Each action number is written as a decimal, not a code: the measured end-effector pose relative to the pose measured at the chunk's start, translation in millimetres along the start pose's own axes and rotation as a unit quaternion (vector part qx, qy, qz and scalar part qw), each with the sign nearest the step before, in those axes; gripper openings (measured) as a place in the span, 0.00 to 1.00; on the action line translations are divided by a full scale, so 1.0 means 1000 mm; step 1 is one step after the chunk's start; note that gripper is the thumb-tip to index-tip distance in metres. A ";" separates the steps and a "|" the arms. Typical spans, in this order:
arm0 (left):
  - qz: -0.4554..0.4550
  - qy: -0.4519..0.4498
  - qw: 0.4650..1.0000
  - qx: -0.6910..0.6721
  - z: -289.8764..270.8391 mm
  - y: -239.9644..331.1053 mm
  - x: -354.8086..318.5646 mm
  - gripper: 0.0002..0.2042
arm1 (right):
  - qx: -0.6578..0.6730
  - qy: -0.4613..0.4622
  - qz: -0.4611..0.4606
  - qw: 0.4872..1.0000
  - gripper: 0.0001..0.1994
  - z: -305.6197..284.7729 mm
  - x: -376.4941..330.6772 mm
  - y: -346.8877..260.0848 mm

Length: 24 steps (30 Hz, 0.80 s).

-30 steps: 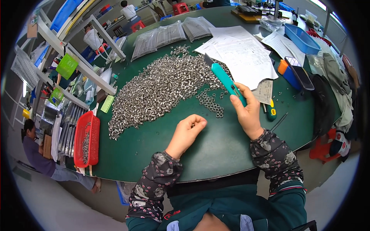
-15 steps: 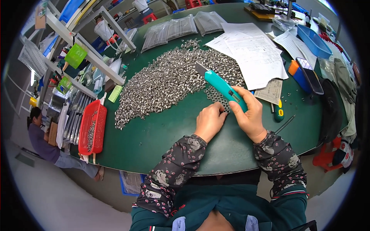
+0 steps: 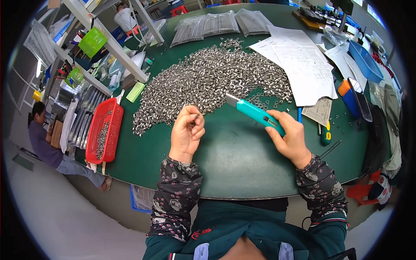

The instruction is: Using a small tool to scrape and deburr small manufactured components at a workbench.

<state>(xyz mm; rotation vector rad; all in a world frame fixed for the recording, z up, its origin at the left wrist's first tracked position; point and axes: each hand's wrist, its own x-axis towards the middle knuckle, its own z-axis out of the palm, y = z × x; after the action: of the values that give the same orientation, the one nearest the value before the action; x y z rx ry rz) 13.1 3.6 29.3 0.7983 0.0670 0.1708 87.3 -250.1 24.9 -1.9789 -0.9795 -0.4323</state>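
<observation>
My right hand (image 3: pixel 291 138) grips a teal utility knife (image 3: pixel 259 115), its blade pointing to the far left over the near edge of a pile. That wide pile is made of small shiny metal rings (image 3: pixel 182 86). My left hand (image 3: pixel 187 135) is raised palm up in front of the pile, fingers curled closed around a few small metal rings (image 3: pixel 193 122), mostly hidden by the fingers. Beyond the knife, a patch of loose rings (image 3: pixel 260 102) lies flat in a single layer on the green table (image 3: pixel 242 169).
At the left edge stands a red basket (image 3: pixel 113 130) with some metal pieces inside. Papers (image 3: pixel 299 60), a phone (image 3: pixel 363 104) and a yellow-green handled tool (image 3: pixel 326 134) lie to the right. Bagged rods (image 3: pixel 221 24) are at the back. Another person (image 3: pixel 43 134) sits at far left.
My left hand has lifted off the flat patch of rings and moved left, turning palm up with rings in its fingers. The knife stays in my right hand, shifted slightly right.
</observation>
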 end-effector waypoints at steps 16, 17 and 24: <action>-0.029 0.041 0.998 -0.041 -0.008 -0.003 -0.004 0.04 | -0.083 -0.053 -0.011 0.995 0.16 0.008 0.001 -0.015; -0.046 0.039 0.998 -0.034 -0.007 -0.006 -0.006 0.03 | -0.055 -0.075 0.022 0.995 0.15 0.007 -0.002 -0.015; -0.109 0.027 0.994 0.015 -0.005 -0.023 -0.007 0.05 | 0.105 -0.144 0.106 0.978 0.15 0.007 -0.008 -0.017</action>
<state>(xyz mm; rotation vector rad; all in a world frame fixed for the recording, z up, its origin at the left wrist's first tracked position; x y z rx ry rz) 8.3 -10.2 9.1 0.8107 0.2072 -0.0144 68.6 -242.8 25.4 -1.9573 -0.9336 0.0771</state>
